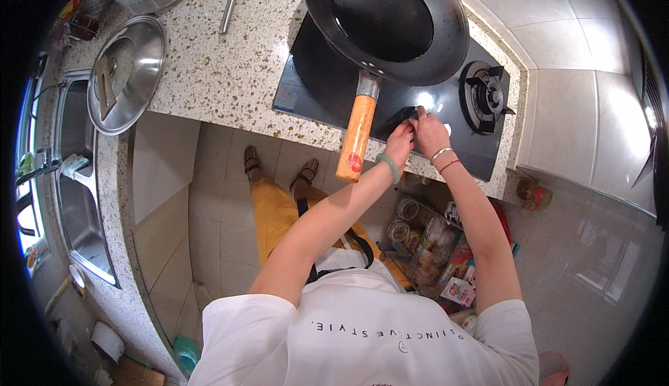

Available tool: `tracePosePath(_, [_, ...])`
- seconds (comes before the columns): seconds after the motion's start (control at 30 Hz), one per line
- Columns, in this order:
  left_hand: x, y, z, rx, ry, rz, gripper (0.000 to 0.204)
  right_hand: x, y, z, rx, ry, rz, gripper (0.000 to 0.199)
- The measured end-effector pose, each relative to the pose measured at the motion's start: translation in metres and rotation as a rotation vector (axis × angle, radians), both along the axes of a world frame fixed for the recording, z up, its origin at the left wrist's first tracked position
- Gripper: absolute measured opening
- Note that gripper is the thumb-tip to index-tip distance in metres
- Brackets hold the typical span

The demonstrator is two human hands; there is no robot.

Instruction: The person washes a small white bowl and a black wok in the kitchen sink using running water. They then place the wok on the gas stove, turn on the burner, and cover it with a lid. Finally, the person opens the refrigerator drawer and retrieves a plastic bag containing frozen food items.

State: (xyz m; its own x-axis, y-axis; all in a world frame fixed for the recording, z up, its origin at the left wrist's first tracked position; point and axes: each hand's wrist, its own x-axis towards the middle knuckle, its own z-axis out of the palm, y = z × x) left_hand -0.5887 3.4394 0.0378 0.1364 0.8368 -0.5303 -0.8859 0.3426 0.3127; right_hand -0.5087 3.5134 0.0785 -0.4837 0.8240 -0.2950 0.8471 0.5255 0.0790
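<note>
My left hand (399, 143), with a green bangle at the wrist, and my right hand (431, 134), with a silver bangle and a red cord, meet above the front of the black glass gas stove (320, 97). Their fingers are closed and bunched together around a small dark thing (402, 116); its kind is hard to make out against the dark glass. A black wok (383, 17) with a wooden handle (358, 132) rests over the stove's left burner. The handle points toward me, just left of my left hand. Right of my hands is the bare right burner (483, 97).
Left of the stove, a speckled countertop (209, 72) holds a metal rod-like utensil (232, 10) and a steel lid (130, 72). A steel sink (77, 205) is at far left. Below the stove's front edge stands a rack of jars and packages (425, 240). A tiled wall (564, 100) bounds the right.
</note>
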Motion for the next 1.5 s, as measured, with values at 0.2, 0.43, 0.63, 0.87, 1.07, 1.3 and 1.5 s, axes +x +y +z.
tracePosePath(0.2, [0.004,0.003,-0.005,-0.034,-0.018,0.031,0.041,-0.004,-0.003,0.001,0.011,-0.009,-0.012,0.036])
tracePosePath(0.43, [-0.008,-0.007,0.002,-0.050,-0.026,0.010,0.052,-0.003,-0.004,0.002,0.003,0.003,0.010,0.040])
tracePosePath(0.63, [0.006,-0.024,-0.034,0.026,-0.280,0.193,0.045,-0.004,-0.008,0.002,0.021,-0.045,-0.011,0.041])
tracePosePath(0.87, [0.018,-0.010,-0.052,0.116,-0.127,0.325,0.032,0.017,0.006,-0.021,-0.066,0.229,-0.003,0.044])
tracePosePath(1.07, [-0.051,-0.039,-0.016,0.051,-0.132,0.181,0.052,-0.001,-0.010,-0.001,0.035,-0.102,-0.189,0.038])
tracePosePath(1.3, [-0.093,-0.065,0.003,-0.001,-0.140,0.212,0.049,-0.038,-0.065,-0.002,-0.132,1.069,-0.558,0.035])
tracePosePath(1.5, [-0.167,-0.104,0.020,0.061,-0.060,0.299,0.049,-0.153,-0.150,0.004,-0.660,1.792,-0.818,0.044])
